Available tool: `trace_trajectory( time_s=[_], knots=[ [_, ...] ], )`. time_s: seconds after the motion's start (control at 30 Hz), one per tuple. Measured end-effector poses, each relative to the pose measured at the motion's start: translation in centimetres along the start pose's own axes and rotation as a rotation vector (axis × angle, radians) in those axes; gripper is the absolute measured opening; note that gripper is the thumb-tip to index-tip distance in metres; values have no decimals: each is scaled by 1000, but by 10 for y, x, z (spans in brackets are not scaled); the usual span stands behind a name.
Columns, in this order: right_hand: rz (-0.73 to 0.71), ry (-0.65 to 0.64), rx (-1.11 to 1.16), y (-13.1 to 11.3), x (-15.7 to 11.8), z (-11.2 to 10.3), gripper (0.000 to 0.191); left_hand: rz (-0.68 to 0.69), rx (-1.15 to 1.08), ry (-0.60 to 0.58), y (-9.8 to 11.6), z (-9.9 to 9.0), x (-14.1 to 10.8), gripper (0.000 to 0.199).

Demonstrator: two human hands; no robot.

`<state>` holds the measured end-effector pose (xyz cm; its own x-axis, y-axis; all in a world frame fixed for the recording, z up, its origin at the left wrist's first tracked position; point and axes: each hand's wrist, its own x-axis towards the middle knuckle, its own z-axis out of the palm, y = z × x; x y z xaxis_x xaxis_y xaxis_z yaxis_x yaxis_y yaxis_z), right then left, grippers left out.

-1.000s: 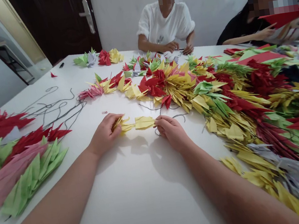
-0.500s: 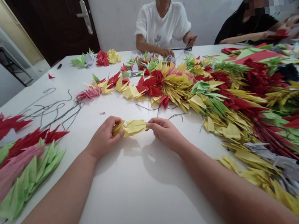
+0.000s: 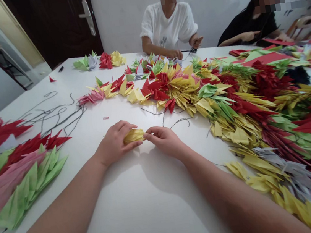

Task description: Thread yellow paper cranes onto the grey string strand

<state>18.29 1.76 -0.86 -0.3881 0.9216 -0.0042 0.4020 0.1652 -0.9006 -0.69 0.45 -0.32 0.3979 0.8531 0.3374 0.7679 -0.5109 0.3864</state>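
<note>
Low over the white table (image 3: 122,210), my left hand (image 3: 116,142) is wrapped round a small bundle of folded yellow paper pieces (image 3: 134,135). The fingers and thumb of that hand hide its left end. My right hand (image 3: 160,138) pinches the bundle's right end between thumb and fingertips. Whether a thread runs through the bundle I cannot make out. Beyond my hands lies a string of folded paper pieces (image 3: 138,96) in yellow, red and pink, with loose black thread (image 3: 178,122) near it.
Big piles of folded paper (image 3: 239,135) cover the right side. At left lie red, pink and green paper bundles (image 3: 34,187) and tangled black threads (image 3: 56,113). Across the table sit a person in a white top (image 3: 167,28) and one in black (image 3: 250,28), both handling things.
The yellow paper bundle looks shorter, pushed together between my hands. My left hand has moved right and covers more of it; my right hand has shifted slightly left.
</note>
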Motion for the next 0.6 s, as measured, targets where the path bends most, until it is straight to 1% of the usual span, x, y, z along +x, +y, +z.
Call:
trace_trajectory(
  time_s=[0.1, 0.2, 0.43, 0.53, 0.6],
  knots=[
    [-23, -13, -10, 1, -1, 0, 30, 18, 9, -34, 0, 2, 2, 38],
    [-19, 9, 0, 3, -2, -2, 30, 18, 4, -25, -2, 0, 1, 36],
    [80, 247, 184, 6, 0, -15, 31, -18, 10, 21, -7, -4, -2, 38],
    [83, 339, 251, 6, 0, -18, 33, -44, 27, 40, -8, -5, -3, 41],
    [62, 377, 278, 7, -1, -18, 34, -46, 37, 37, -9, -5, -3, 42]
  ],
)
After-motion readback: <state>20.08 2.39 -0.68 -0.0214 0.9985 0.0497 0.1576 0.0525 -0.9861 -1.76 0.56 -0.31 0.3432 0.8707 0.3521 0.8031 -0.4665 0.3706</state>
